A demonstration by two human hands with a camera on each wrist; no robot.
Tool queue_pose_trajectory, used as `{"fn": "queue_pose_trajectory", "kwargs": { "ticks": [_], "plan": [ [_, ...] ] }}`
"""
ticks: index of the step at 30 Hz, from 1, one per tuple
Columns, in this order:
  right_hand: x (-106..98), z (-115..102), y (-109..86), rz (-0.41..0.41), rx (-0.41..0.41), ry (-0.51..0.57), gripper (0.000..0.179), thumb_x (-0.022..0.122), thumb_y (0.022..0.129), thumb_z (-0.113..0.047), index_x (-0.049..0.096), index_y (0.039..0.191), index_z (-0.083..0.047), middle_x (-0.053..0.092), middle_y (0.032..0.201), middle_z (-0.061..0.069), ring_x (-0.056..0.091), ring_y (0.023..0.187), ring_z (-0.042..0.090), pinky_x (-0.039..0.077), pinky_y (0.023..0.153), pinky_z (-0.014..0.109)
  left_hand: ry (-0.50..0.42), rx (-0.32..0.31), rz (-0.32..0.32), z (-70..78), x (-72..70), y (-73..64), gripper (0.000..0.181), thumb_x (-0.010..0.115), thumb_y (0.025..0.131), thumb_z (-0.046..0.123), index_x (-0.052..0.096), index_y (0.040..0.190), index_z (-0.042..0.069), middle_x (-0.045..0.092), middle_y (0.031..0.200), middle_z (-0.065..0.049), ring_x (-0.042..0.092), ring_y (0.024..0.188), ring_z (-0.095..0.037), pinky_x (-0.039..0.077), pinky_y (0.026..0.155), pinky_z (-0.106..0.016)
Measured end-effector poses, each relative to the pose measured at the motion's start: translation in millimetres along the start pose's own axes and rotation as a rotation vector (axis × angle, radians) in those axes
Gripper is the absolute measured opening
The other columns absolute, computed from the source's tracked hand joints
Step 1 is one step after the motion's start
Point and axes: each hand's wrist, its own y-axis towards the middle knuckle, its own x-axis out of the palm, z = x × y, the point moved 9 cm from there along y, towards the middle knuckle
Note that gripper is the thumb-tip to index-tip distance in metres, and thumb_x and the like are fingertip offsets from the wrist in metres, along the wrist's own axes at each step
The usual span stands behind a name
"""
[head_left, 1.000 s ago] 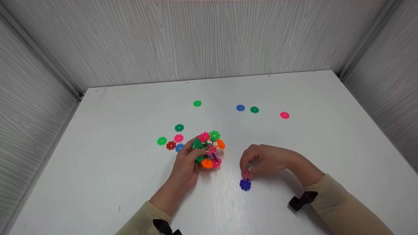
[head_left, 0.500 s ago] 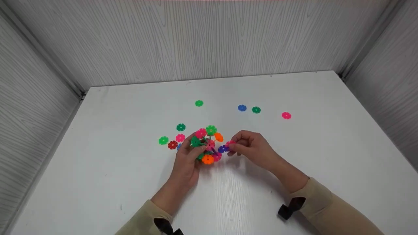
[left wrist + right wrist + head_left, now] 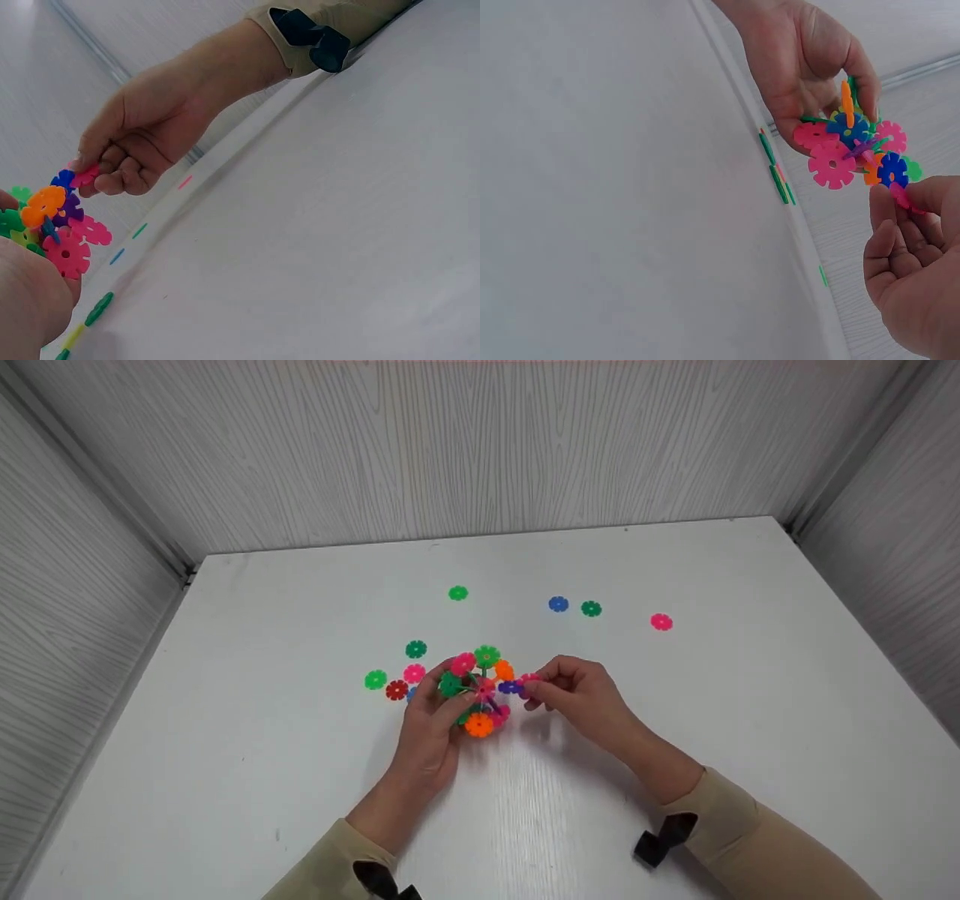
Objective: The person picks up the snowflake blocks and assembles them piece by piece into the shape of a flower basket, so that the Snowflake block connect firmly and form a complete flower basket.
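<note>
My left hand (image 3: 427,739) grips a ball-like cluster of interlocking flower discs (image 3: 479,725), in pink, green, orange, purple and blue. Its thumb lies over the near side, hiding part of it. To the right, my right hand (image 3: 592,701) pinches a pink flower disc (image 3: 900,196) between thumb and forefinger. Slotted onto that pink disc is a dark blue flower disc (image 3: 893,171), which stands at the cluster's right side. In the right wrist view the blue disc overlaps the cluster's discs; whether it is slotted into them I cannot tell.
Loose discs lie left of the left hand, among them a dark red one (image 3: 397,690) and a light green one (image 3: 376,679). Farther back on the white table (image 3: 300,615) are a green (image 3: 458,593), a blue (image 3: 559,604) and a pink disc (image 3: 661,622). Panel walls (image 3: 480,450) enclose the table.
My right hand has brought the joined pink and blue discs from the table at the right, up and leftward to the cluster. The left hand has stayed nearly in place.
</note>
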Motion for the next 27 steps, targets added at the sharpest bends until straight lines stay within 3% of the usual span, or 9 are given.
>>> {"fn": "queue_pose_trajectory", "kwargs": {
  "ticks": [8,15,21,27],
  "plan": [
    [7,3,0.1,-0.052,0.005,0.047,0.019,0.074,0.102,-0.019,0.074,0.106,0.0,0.076,0.104,0.025,0.078,0.092,0.028,0.062,0.085,0.038,0.022,0.015,-0.042,3.5,4.9,-2.3,0.058,0.066,0.1,-0.005,0.047,0.153,0.01,0.049,0.153,-0.014,0.05,0.142,-0.03,0.051,0.109,-0.037],
    [11,1,-0.8,-0.077,-0.004,0.042,0.018,0.076,0.101,-0.02,0.077,0.104,-0.002,0.077,0.097,0.017,0.077,0.092,0.028,0.062,0.089,0.041,0.054,0.025,-0.058,5.5,7.0,-1.9,0.055,0.065,0.1,-0.005,0.046,0.15,0.009,0.055,0.142,-0.017,0.053,0.139,-0.031,0.052,0.108,-0.038],
    [9,-2,-2.3,-0.095,-0.003,0.021,0.018,0.077,0.1,-0.023,0.078,0.101,-0.005,0.074,0.099,0.027,0.074,0.088,0.029,0.062,0.086,0.039,0.098,0.008,-0.039,3.5,6.7,-2.4,0.062,0.07,0.097,-0.002,0.043,0.152,0.008,0.044,0.153,-0.022,0.049,0.141,-0.031,0.053,0.107,-0.037],
    [10,-2,-2.1,-0.114,-0.006,-0.012,0.018,0.077,0.1,-0.026,0.078,0.101,-0.008,0.076,0.098,0.02,0.071,0.086,0.029,0.062,0.081,0.035,0.134,0.036,-0.076,4.7,11.2,-4.5,0.06,0.071,0.096,-0.002,0.045,0.149,0.009,0.043,0.151,-0.025,0.049,0.139,-0.031,0.054,0.106,-0.038]
  ]
}}
